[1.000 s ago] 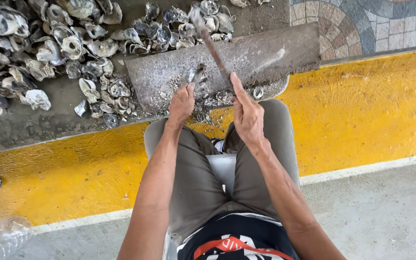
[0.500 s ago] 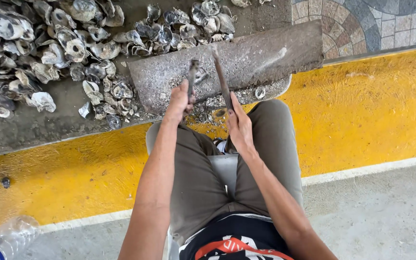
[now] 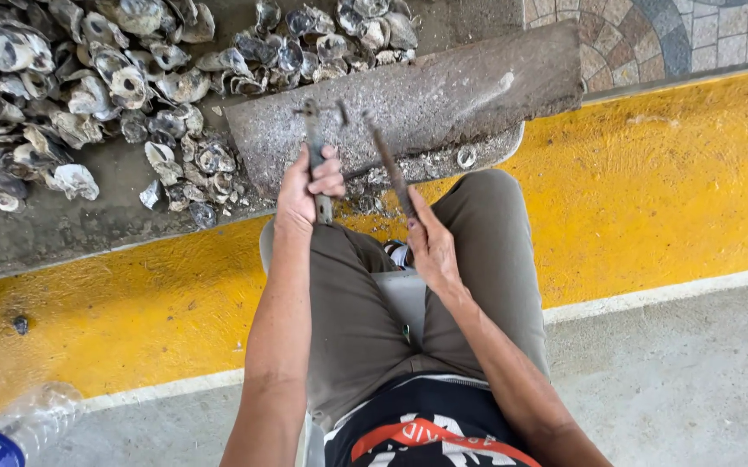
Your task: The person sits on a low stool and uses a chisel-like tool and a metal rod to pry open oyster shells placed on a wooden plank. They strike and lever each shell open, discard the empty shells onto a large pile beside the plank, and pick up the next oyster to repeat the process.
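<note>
Nearest, bottom left: clear plastic bottle with blue label, lying on grey floor. Black shirt hem with red-and-white print at the seated person's waist. Left hand, fingers closed round a rusty metal tool, held upright above the knees. Right hand, fingers wrapped on a thin metal rod, tilted, just beside the first tool. Beyond: grey stone slab over yellow painted curb. Farthest left: heap of oyster shells.

Outdoor shucking spot: oyster shells, pavement
</note>
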